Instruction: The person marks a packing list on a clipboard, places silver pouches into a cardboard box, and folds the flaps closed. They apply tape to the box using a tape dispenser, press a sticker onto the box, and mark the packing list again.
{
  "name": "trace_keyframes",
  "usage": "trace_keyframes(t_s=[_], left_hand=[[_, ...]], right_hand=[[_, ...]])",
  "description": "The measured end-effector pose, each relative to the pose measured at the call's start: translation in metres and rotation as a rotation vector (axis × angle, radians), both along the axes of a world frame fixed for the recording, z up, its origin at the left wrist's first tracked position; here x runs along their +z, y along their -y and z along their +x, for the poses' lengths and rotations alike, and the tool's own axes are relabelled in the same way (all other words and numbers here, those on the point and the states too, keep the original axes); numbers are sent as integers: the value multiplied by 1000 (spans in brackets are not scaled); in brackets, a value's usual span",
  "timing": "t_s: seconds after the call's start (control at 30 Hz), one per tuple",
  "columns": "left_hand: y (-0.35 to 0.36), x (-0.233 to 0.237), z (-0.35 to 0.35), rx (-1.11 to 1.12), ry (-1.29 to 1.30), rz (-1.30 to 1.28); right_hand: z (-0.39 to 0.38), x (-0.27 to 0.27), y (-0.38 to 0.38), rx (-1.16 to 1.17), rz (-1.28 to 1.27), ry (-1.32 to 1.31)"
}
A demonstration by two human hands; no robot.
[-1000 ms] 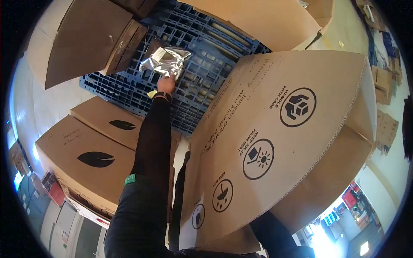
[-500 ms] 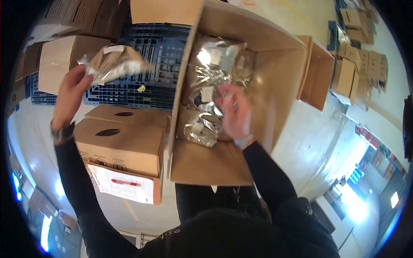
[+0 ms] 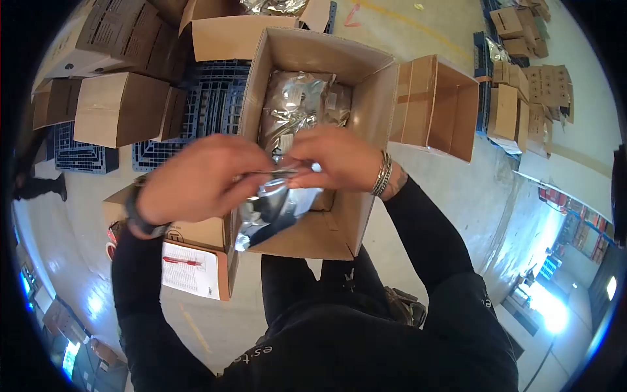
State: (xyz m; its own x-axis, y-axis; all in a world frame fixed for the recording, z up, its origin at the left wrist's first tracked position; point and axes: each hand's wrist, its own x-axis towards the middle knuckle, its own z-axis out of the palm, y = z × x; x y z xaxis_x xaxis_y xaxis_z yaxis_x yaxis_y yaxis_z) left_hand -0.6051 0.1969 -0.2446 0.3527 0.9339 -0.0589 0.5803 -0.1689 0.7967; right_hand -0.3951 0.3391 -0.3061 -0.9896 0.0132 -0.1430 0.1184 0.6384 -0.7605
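My left hand (image 3: 206,178) and my right hand (image 3: 336,160) meet over the near half of an open cardboard box (image 3: 375,104). Fingers of both are pinched on the upper edge of a shiny silver foil bag (image 3: 274,210), which hangs below them, tilted toward the lower left. Inside the box lie several more silver bags (image 3: 295,98), some with small white labels. My hands and the held bag cover part of these. What the held bag contains does not show.
An open box (image 3: 450,108) stands to the right. Another box with foil bags (image 3: 271,6) is beyond. Left are blue pallets (image 3: 215,98), closed cartons (image 3: 117,108) and a clipboard paper (image 3: 189,277) with a red pen (image 3: 183,262). A person's leg (image 3: 42,187) shows far left.
My left hand has come from the left, where it held a crinkly bag, to above the box. My right hand has risen out of the box, and both now grip a silver bag.
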Motion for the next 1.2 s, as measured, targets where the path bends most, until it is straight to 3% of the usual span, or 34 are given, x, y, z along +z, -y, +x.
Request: trace_keyframes(t_s=[0.17,0.2,0.3,0.33,0.37,0.43,0.47,0.53,0.6,0.7,0.77,0.83,1.03,1.1,1.13,1.2], left_hand=[[17,-86,52,-48,10,-241],[20,-113,61,-47,9,-238],[33,-175,89,110,3,-394],[35,-182,98,319,-109,-266],[32,-178,102,523,-224,-128],[39,-174,98,548,-164,-282],[46,-177,95,548,-105,-302],[59,-174,97,531,-41,-335],[64,-174,108,530,-39,-360],[71,-165,122,523,-14,-364],[75,-161,127,473,59,-423],[78,-158,130,457,65,-405],[91,-145,137,453,117,-274],[95,-133,128,442,143,-275],[97,-126,125,441,149,-310],[102,-114,121,445,142,-321]], right_hand=[[47,-48,34,-3,19,253],[46,-56,37,65,61,431],[52,-126,51,78,153,732],[54,-150,54,20,214,851],[52,-158,58,18,216,849],[49,-173,70,-452,219,819],[50,-187,74,-402,119,993],[73,-218,110,-465,178,948],[73,-177,122,-718,-115,867],[74,-214,152,-846,-1,920],[61,-229,154,-846,-6,956],[50,-255,156,-995,-100,1087],[54,-265,147,-951,-48,1017],[61,-253,127,-739,-91,1049],[69,-249,120,-635,68,922],[73,-205,98,-693,4,739]])
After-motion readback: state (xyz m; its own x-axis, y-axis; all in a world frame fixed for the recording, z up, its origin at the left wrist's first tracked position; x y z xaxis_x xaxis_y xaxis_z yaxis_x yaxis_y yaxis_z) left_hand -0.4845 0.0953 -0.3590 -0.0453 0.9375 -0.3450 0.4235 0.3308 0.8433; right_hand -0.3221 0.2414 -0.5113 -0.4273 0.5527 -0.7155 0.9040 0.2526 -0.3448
